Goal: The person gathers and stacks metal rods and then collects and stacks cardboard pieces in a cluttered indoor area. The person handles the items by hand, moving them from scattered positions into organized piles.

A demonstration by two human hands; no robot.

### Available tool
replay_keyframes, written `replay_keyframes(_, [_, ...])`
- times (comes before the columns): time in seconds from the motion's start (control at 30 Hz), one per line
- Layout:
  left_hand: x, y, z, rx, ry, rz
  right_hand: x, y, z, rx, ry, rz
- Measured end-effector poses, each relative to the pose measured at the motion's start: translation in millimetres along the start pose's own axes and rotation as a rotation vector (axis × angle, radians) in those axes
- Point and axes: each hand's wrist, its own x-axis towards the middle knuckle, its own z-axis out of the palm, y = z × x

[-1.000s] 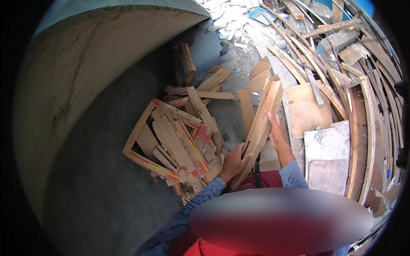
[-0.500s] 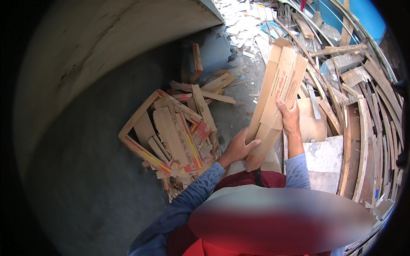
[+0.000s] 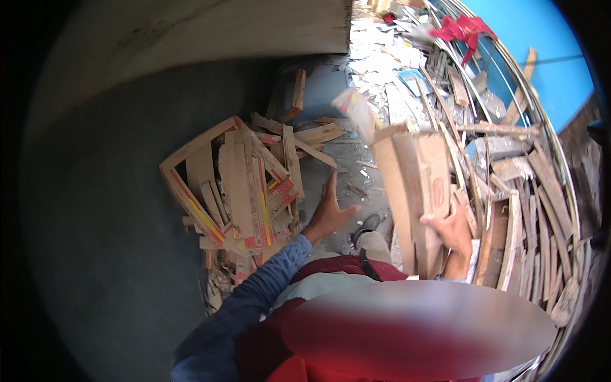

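A long, flattened brown cardboard box (image 3: 412,191) with red print stands tilted in front of me. My right hand (image 3: 453,230) grips its right edge, thumb on the near face. My left hand (image 3: 330,213) is off the box, fingers spread, with nothing in it. Just beyond the box's top end is a blurred pale piece with red and yellow marks (image 3: 356,109); I cannot tell whether it touches the box. Left of my left hand lies a pile of folded cardboard (image 3: 240,191) with red and yellow edges.
Wooden planks and slats (image 3: 541,210) heap up along the right. White paper scraps (image 3: 382,70) litter the far floor. A pale wall panel (image 3: 210,38) rises at the far left, and a red cloth (image 3: 466,33) hangs by a blue sheet (image 3: 560,63).
My left hand has let go of the box and opened. The box has come lower and more upright in my right hand. A blurred pale piece now shows beyond its top.
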Motion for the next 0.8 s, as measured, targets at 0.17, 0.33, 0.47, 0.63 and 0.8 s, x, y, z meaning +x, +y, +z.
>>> replay_keyframes(0.17, [17.9, -1.5, -6.8, -0.032, 0.256, 0.068, -22.6, -3.9, 24.1, 0.104, -0.327, 0.037])
replay_keyframes(0.33, [-2.7, -15.0, -1.4, 0.105, 0.428, 0.076, -24.0, -12.0, 38.9, 0.077, -0.389, 0.068])
replay_keyframes(0.47, [-21.1, -36.1, -2.5, -0.085, 0.303, -0.098, -23.2, -12.4, 49.2, 0.070, -0.474, 0.064])
replay_keyframes(0.63, [-32.7, -39.9, -19.9, 0.131, 0.466, -0.090, -19.6, -13.7, 55.1, -0.021, -0.482, 0.053])
replay_keyframes(0.8, [-64.1, -41.2, -61.9, 0.215, 0.324, 0.043, -16.1, -26.3, 46.0, -0.075, -0.450, 0.063])
